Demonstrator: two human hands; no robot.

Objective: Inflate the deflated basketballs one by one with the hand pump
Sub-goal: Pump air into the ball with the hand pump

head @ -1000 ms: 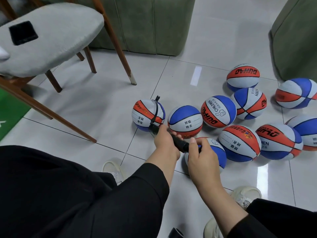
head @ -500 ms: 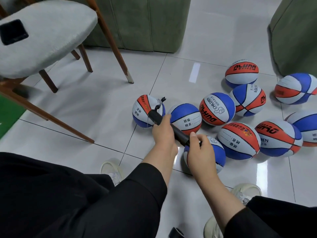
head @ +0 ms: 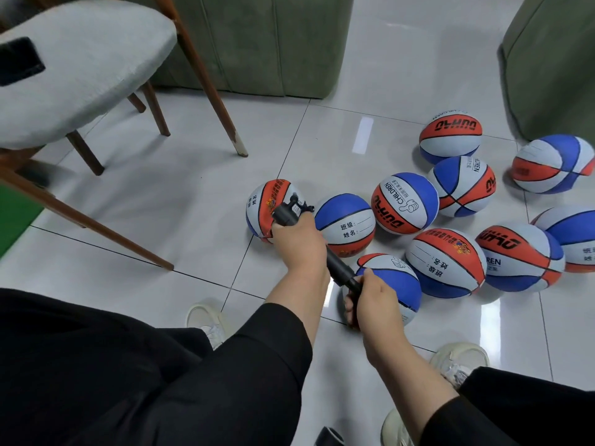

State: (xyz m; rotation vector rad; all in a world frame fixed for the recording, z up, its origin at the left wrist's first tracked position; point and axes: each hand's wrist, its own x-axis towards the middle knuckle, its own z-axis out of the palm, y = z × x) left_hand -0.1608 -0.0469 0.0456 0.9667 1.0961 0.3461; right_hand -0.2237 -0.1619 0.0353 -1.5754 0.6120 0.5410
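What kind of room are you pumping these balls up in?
Most likely a home living room or lounge: glossy white tiled floor, a green upholstered sofa behind, and a grey-cushioned wooden chair on the left. The children's basketballs simply lie loose on the floor.

One head-worn camera looks steeply down, close above the floor.

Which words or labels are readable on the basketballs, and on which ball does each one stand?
"CHILDREN": middle ball with thumbs-up drawing.
"班级" and "姓名": blue-topped ball beside the left hand.
"REN", partly hidden: right ball.
Brand lettering on far ball: stylised, not surely readable.
Smaller print: blurred.
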